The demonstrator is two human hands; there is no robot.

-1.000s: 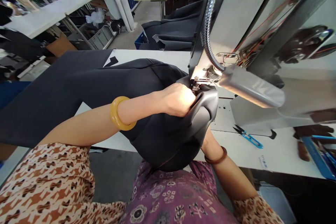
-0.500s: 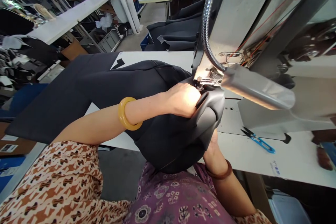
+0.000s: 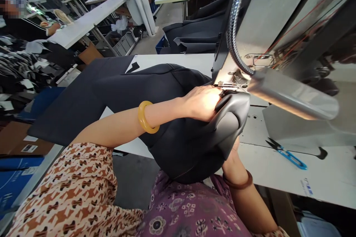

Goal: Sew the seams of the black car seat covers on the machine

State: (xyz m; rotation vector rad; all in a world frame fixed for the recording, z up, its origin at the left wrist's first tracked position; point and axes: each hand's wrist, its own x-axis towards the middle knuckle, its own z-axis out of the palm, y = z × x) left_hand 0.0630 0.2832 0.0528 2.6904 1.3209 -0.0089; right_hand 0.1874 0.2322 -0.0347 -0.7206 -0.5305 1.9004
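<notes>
Gripping a fold of the dark grey leather-like cover (image 3: 155, 92) with the left hand (image 3: 201, 103), fingers curled shut, yellow bangle (image 3: 147, 117) on the wrist. Just beyond those fingers, the grey metal sewing machine (image 3: 264, 14). Under the cover's rolled edge, the right hand (image 3: 232, 152), fingers hidden, grip impossible to tell. Well right of both, blue-handled thread snips (image 3: 289, 154) on the white desk (image 3: 278, 181).

The cover (image 3: 167, 92) under the fingers (image 3: 204, 92) is dark grey with orange stitching. Behind them the bangle (image 3: 147, 117) is amber yellow, the sleeve (image 3: 78, 189) cream with rust houndstooth. Right of them, blue snips (image 3: 289, 154) on a white table (image 3: 278, 181).
</notes>
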